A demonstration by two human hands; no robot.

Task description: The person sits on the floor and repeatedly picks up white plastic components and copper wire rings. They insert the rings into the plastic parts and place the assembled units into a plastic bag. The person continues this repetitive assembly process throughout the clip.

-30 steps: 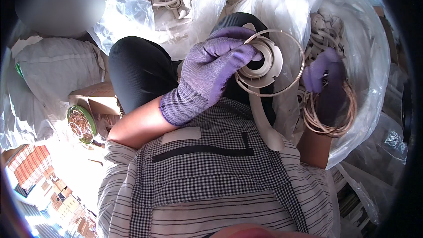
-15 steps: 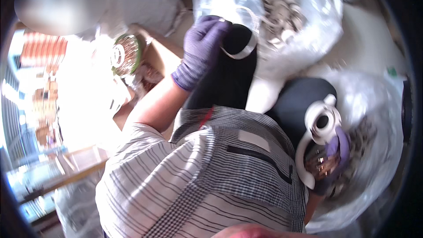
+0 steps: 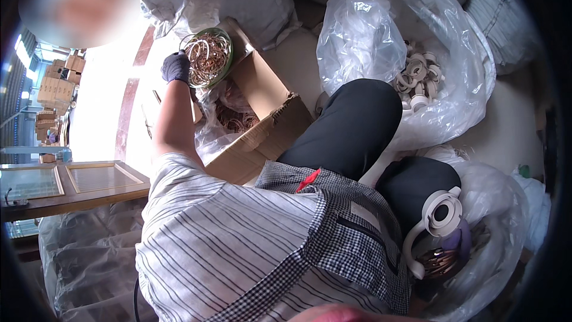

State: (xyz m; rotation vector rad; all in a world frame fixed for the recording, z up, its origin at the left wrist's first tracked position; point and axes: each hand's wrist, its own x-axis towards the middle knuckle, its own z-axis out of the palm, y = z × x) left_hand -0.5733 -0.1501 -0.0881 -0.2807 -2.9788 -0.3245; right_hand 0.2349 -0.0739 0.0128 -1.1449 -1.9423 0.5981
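My left hand (image 3: 176, 67), in a dark purple glove, reaches out to the near left rim of a green-edged bowl (image 3: 224, 39). Its fingers look curled; what they hold, if anything, is hidden. Thin shiny metal rings (image 3: 205, 59) fill the bowl. At lower right my right hand (image 3: 457, 242), in a purple glove, is partly covered by a white plastic collar with a curved handle (image 3: 427, 226), which it grips beside my knee. Copper-coloured metal pieces (image 3: 438, 261) show within that hand's grasp, too dark to make out fully.
The bowl rests on an open cardboard box (image 3: 262, 86) holding copper-coloured rings in plastic. Beyond my knees, a clear plastic bag (image 3: 476, 98) contains several white collars. Another clear bag (image 3: 506, 220) lies under my right hand. White sacks (image 3: 253, 0) stand behind; a wooden-framed panel (image 3: 107, 194) is at left.
My left hand has swung leftward from above my knee to the bowl; the thin metal band it held no longer shows separately. My right hand still holds the white collar. The view has shifted.
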